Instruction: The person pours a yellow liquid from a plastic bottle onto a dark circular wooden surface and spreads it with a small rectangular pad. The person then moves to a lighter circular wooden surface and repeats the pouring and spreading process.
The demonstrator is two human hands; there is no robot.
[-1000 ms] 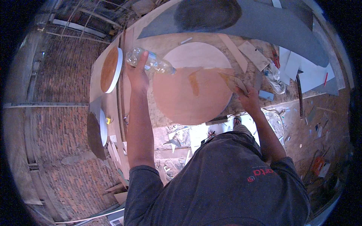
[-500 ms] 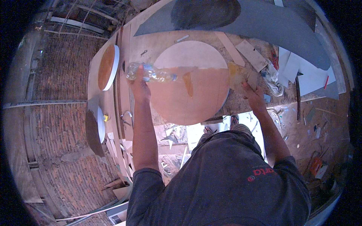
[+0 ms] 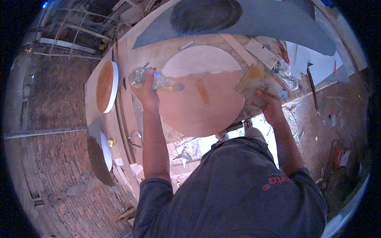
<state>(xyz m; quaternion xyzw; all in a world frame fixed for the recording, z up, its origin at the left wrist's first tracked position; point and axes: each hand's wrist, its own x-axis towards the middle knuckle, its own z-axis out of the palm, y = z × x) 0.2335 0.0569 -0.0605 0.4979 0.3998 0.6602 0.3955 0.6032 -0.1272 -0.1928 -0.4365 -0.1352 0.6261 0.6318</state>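
My left hand (image 3: 147, 95) is wrapped round a clear plastic bottle (image 3: 164, 82) with a blue label, tilted so its neck points right over the board. In my right hand (image 3: 270, 106) is a flat, squarish spreader (image 3: 257, 82), its surface smeared yellowish; its exact kind is hard to make out. It hovers at the right edge of a round board (image 3: 190, 115). The board's far part is pale and its nearer part pinkish tan. A streak of amber liquid (image 3: 202, 91) lies on the tan part near the middle.
A large grey panel (image 3: 274, 27) with a dark oval patch lies at the far side. To the left stands a round white-rimmed piece (image 3: 115, 87), with a yellow tape measure (image 3: 110, 142) nearer. Crumpled clear plastic (image 3: 287, 75) and white sheets (image 3: 321, 63) lie at the right. Scraps litter the floor.
My right hand has turned the spreader so that its flat face shows. The bottle stays over the board, still tilted. The whole view has shifted slightly.
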